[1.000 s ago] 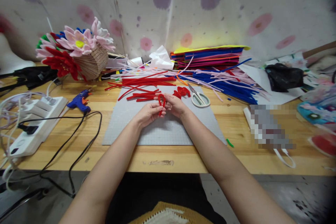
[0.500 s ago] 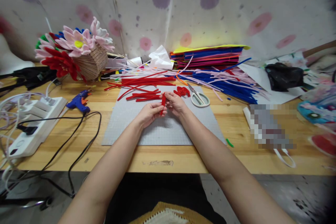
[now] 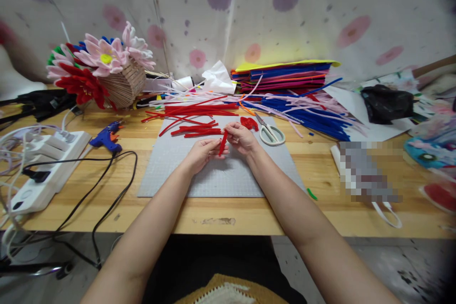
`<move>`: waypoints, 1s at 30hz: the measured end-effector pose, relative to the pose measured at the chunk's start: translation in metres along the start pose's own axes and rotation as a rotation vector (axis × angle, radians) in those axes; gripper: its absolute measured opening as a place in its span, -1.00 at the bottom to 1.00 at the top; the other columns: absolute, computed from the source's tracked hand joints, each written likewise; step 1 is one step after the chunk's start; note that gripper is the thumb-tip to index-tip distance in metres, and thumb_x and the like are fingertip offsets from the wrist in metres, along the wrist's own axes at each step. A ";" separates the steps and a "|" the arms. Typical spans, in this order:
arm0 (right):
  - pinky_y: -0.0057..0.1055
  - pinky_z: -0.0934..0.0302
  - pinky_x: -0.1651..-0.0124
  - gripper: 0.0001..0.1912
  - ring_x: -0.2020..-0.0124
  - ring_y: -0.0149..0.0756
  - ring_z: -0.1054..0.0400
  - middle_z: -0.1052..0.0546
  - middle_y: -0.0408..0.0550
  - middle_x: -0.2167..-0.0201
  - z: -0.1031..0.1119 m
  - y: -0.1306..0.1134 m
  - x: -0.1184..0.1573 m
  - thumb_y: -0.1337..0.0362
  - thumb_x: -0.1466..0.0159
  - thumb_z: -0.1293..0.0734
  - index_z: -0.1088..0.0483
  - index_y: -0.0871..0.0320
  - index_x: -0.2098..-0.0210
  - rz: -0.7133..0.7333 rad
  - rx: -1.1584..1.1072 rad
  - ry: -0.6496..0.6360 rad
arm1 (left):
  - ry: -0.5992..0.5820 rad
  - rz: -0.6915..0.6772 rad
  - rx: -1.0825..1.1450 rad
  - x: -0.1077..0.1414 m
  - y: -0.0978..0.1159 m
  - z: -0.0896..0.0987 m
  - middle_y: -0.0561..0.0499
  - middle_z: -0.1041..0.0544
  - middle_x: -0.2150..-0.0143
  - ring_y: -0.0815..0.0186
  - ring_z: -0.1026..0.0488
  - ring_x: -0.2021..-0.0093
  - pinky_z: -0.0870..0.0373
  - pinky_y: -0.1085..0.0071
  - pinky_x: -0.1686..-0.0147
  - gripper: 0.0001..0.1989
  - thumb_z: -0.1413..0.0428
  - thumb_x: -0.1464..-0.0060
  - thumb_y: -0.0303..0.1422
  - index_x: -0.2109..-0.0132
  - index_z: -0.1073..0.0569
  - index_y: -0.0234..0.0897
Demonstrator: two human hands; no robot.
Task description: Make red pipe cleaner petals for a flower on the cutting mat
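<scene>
Over the grey cutting mat (image 3: 171, 175), a short red pipe cleaner piece (image 3: 223, 144) stands slightly slanted between my hands. My right hand (image 3: 241, 137) pinches its upper end between thumb and fingers. Lower down, my left hand (image 3: 205, 153) has its fingertips closed about the same piece, partly hidden behind it. Several cut red pipe cleaners (image 3: 195, 130) lie on the mat just beyond my left hand. A small cluster of bent red pieces (image 3: 249, 124) sits past my right hand, beside scissors (image 3: 271, 135) with pale handles.
Blue pipe cleaners (image 3: 313, 118) and a stacked bundle (image 3: 281, 78) lie at the back. On the left are a basket (image 3: 130, 83) of fuzzy flowers, a blue glue gun (image 3: 107, 137) and a white power strip (image 3: 50, 171) with trailing cords. A black bag (image 3: 386, 103) lies right.
The red piece has tilted, its top leaning right. My right hand has shifted slightly right, and the fingers of my left hand have loosened a little around the lower part.
</scene>
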State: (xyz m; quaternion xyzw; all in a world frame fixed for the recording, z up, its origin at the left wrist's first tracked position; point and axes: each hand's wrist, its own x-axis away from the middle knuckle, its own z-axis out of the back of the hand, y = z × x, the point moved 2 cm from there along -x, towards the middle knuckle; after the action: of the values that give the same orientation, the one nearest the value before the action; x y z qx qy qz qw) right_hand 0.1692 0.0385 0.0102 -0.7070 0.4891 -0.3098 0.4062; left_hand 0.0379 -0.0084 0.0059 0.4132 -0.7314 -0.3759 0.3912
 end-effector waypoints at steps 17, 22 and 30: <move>-0.61 0.23 0.70 -0.72 0.68 -0.65 -0.03 -0.43 -0.19 0.55 -0.001 0.005 -0.003 0.17 0.12 -0.44 -0.36 0.20 0.51 0.019 0.028 0.014 | 0.096 -0.067 -0.011 -0.003 -0.003 0.006 -0.07 -0.54 0.43 0.37 -0.47 0.45 -0.41 0.43 0.39 -0.74 -0.27 0.28 -0.42 0.35 -0.46 -0.44; -0.60 0.22 0.68 -0.72 0.66 -0.63 -0.07 -0.46 -0.18 0.51 -0.001 0.005 -0.003 0.19 0.13 -0.44 -0.36 0.17 0.47 0.014 0.032 0.019 | 0.113 -0.082 0.012 -0.004 -0.003 0.007 -0.07 -0.53 0.43 0.36 -0.48 0.42 -0.41 0.45 0.41 -0.73 -0.27 0.28 -0.41 0.35 -0.47 -0.44; -0.57 0.18 0.65 -0.72 0.65 -0.59 -0.11 -0.35 -0.25 0.66 -0.005 0.001 -0.004 0.21 0.19 -0.44 -0.28 0.18 0.59 0.142 0.146 0.170 | 0.159 -0.096 -0.024 -0.004 -0.004 0.006 -0.12 -0.55 0.33 0.30 -0.49 0.34 -0.42 0.41 0.35 -0.68 -0.27 0.27 -0.37 0.28 -0.48 -0.42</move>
State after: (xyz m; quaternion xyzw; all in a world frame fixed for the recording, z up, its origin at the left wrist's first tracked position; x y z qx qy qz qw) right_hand 0.1635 0.0409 0.0110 -0.6104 0.5465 -0.3740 0.4345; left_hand 0.0355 -0.0054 -0.0011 0.4717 -0.6727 -0.3691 0.4345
